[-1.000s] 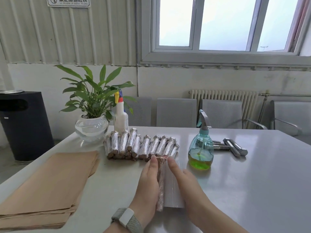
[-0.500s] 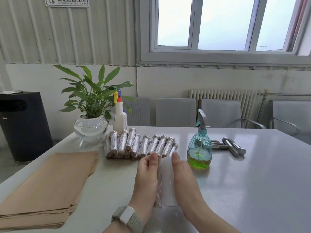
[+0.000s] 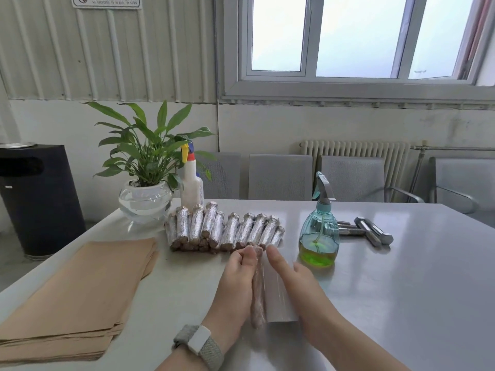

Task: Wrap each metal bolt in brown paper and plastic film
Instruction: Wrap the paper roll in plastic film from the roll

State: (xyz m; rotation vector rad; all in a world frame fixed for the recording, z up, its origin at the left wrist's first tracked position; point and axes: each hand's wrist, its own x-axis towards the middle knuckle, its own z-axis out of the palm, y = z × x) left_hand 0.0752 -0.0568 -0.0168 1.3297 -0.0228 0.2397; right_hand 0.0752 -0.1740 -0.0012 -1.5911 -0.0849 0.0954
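My left hand (image 3: 235, 285) lies flat along the near side of the paper-wrapped bolt (image 3: 257, 298), fingers straight and pressing on it, holding nothing. My right hand (image 3: 297, 287) lies flat too, fingers straight, on the sheet of plastic film (image 3: 277, 298) that spreads from the bolt toward the right. The bolt lies lengthwise, pointing away from me, its near end just short of my wrists. Left of the bolt, well apart, a stack of brown paper (image 3: 77, 295) reaches the surface's (image 3: 401, 303) left edge, with a bare strip between. Right of the bolt the surface runs open out to its right edge. Just beyond the bolt's far tip sits the pile of wrapped bolts (image 3: 222, 228), nearly touching my fingertips. Right of that tip stands the green spray bottle (image 3: 320, 231), near my right hand; past it lie bare metal bolts (image 3: 369, 231). Beyond the pile, by the far edge, stand a white spray bottle (image 3: 191, 183) and a potted plant (image 3: 146, 178).
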